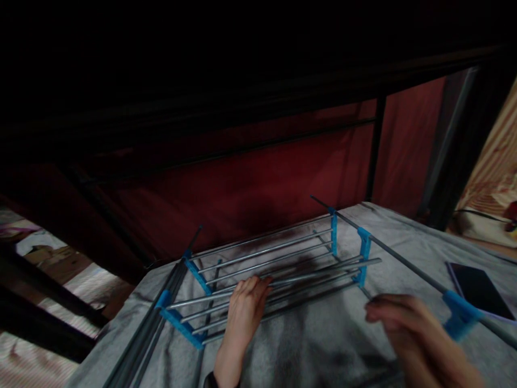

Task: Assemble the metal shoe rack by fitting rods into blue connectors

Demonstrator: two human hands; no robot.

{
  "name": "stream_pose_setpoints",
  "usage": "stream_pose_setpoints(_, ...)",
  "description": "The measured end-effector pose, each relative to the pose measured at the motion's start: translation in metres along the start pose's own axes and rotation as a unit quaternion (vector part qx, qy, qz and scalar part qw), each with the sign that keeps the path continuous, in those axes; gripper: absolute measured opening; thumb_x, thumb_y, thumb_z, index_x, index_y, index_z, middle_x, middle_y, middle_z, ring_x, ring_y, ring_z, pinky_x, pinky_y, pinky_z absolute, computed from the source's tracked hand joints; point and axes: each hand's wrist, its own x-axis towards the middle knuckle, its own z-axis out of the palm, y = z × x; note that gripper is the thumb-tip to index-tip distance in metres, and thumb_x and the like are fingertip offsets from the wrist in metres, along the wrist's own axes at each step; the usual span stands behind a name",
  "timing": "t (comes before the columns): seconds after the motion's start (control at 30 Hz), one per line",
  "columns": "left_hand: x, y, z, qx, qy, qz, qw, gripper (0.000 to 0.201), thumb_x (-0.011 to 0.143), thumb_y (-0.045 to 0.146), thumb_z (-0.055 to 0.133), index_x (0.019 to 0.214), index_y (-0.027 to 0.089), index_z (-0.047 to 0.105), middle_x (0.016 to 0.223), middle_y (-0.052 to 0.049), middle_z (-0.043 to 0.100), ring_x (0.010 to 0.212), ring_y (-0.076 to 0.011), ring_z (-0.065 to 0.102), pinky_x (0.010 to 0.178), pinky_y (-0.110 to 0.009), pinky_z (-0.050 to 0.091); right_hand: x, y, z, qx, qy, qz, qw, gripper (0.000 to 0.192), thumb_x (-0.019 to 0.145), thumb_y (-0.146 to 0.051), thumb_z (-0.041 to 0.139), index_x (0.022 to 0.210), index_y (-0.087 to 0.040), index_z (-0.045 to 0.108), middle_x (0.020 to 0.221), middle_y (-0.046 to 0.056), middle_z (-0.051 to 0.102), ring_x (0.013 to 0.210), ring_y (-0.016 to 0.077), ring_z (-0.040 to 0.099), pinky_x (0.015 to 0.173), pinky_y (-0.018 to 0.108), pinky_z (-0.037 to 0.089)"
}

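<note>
Grey cloth (315,345) carries a partly assembled tubular rack (266,251): nearest, the right hand (407,328), fingers together but blurred, hold indeterminable, lies beside a blue bracket (462,308) showing no crossbars. Beyond, the left hand (247,302) has its fingers clamped on a steel rod (375,261), apparently unseated; two tiers look railed before a red panel (262,188).

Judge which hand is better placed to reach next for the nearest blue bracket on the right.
Probably the right hand: it appears close beside that blue bracket, while the left hand is at the metal rods.
</note>
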Motion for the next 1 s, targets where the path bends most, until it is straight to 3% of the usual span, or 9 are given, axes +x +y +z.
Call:
stream_pose_setpoints(0.1, 0.002, -0.001, 0.0, 0.002, 0.01, 0.005, 1.0, 0.032, 0.107, 0.03, 0.046, 0.121, 0.024, 0.074, 0.09, -0.004, 0.073, 0.081, -0.0201, 0.068, 0.073, -0.034, 0.051, -0.002, 0.044, 0.024, 0.001, -0.121, 0.056, 0.991, 0.02, 0.096, -0.035, 0.061, 0.105, -0.029, 0.078, 0.1, 0.008, 0.076, 0.091, 0.0228, 0.073, 0.075, 0.029, 0.06)
stream_pose_setpoints(0.13, 0.003, -0.002, 0.001, 0.004, 0.014, 0.006, 1.0, 0.032, 0.107, 0.031, 0.046, 0.122, 0.025, 0.074, 0.091, -0.004, 0.073, 0.082, -0.0202, 0.069, 0.074, -0.035, 0.051, -0.005, 0.06, 0.029, 0.001, -0.135, 0.091, 0.987, 0.022, 0.096, -0.036, 0.059, 0.1, -0.028, 0.079, 0.094, 0.007, 0.076, 0.088, 0.0225, 0.073, 0.075, 0.03, 0.06)
stream_pose_setpoints(0.23, 0.005, -0.005, 0.003, 0.018, 0.025, 0.008, 0.999, 0.035, 0.108, 0.035, 0.043, 0.125, 0.025, 0.073, 0.092, -0.005, 0.073, 0.082, -0.0207, 0.069, 0.075, -0.035, 0.051, -0.013, 0.098, 0.036, -0.005, -0.08, 0.208, 0.975, 0.028, 0.091, -0.043, 0.058, 0.092, -0.025, 0.079, 0.091, 0.007, 0.077, 0.083, 0.0237, 0.072, 0.074, 0.034, 0.06)
stream_pose_setpoints(0.33, 0.007, -0.009, 0.006, 0.028, 0.03, 0.02, 0.999, 0.039, 0.109, 0.038, 0.04, 0.124, 0.025, 0.073, 0.091, -0.004, 0.073, 0.08, -0.0202, 0.068, 0.073, -0.034, 0.05, -0.007, 0.118, 0.035, 0.014, -0.01, 0.27, 0.963, 0.032, 0.086, -0.049, 0.06, 0.093, -0.024, 0.078, 0.091, 0.008, 0.077, 0.08, 0.0248, 0.069, 0.072, 0.037, 0.058)
stream_pose_setpoints(0.5, 0.01, -0.014, 0.007, 0.046, 0.043, 0.033, 0.997, 0.041, 0.11, 0.037, 0.036, 0.124, 0.025, 0.073, 0.092, -0.004, 0.074, 0.08, -0.0193, 0.069, 0.074, -0.033, 0.05, 0.024, 0.133, 0.035, 0.062, 0.067, 0.268, 0.959, 0.033, 0.082, -0.052, 0.065, 0.094, -0.024, 0.076, 0.101, 0.009, 0.076, 0.081, 0.0259, 0.067, 0.07, 0.039, 0.056)
stream_pose_setpoints(0.67, 0.014, -0.016, 0.009, 0.061, 0.062, 0.052, 0.995, 0.04, 0.11, 0.036, 0.037, 0.123, 0.024, 0.073, 0.092, -0.004, 0.075, 0.081, -0.0199, 0.071, 0.074, -0.034, 0.05, 0.051, 0.144, 0.04, 0.086, 0.104, 0.26, 0.956, 0.035, 0.081, -0.052, 0.065, 0.103, -0.025, 0.071, 0.108, 0.009, 0.074, 0.092, 0.0277, 0.067, 0.075, 0.04, 0.055)
stream_pose_setpoints(0.9, 0.017, -0.02, 0.011, 0.08, 0.081, 0.065, 0.991, 0.041, 0.11, 0.038, 0.036, 0.123, 0.023, 0.072, 0.093, -0.004, 0.075, 0.081, -0.0197, 0.071, 0.075, -0.033, 0.05, 0.07, 0.159, 0.046, 0.016, 0.177, 0.228, 0.957, 0.044, 0.083, -0.047, 0.061, 0.123, -0.027, 0.059, 0.125, 0.009, 0.065, 0.104, 0.0251, 0.063, 0.091, 0.042, 0.053)
stream_pose_setpoints(1.0, 0.017, -0.02, 0.01, 0.075, 0.079, 0.063, 0.992, 0.041, 0.11, 0.039, 0.036, 0.124, 0.024, 0.072, 0.094, -0.004, 0.076, 0.081, -0.019, 0.071, 0.075, -0.032, 0.05, 0.074, 0.166, 0.045, -0.023, 0.181, 0.204, 0.962, 0.05, 0.085, -0.048, 0.061, 0.13, -0.027, 0.058, 0.133, 0.011, 0.059, 0.114, 0.026, 0.059, 0.095, 0.041, 0.052)
